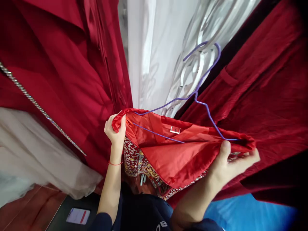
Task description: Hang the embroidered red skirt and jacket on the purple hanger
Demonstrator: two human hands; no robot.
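A garment [178, 160] with a shiny red lining and a glittery patterned outside spreads between my two hands. My left hand [115, 130] is closed around its left upper edge. At the opposite end, my right hand [229, 162] grips the waist-like edge, thumb over the lining and fingers at the outer end. A purple wire hanger [196, 93] sits inside the opening; part of its lower bar is hidden by fabric. Its hook points up by several pale curved shapes. A small white-edged label [175, 129] shows on the lining.
Dark red dresses [60, 64] hang at the left and more dark red fabric [269, 96] at the right. White garments [144, 48] hang behind. Pale tulle [48, 154] drapes lower left, near a phone [78, 216] on a dark surface. Blue fabric [250, 213] lies lower right.
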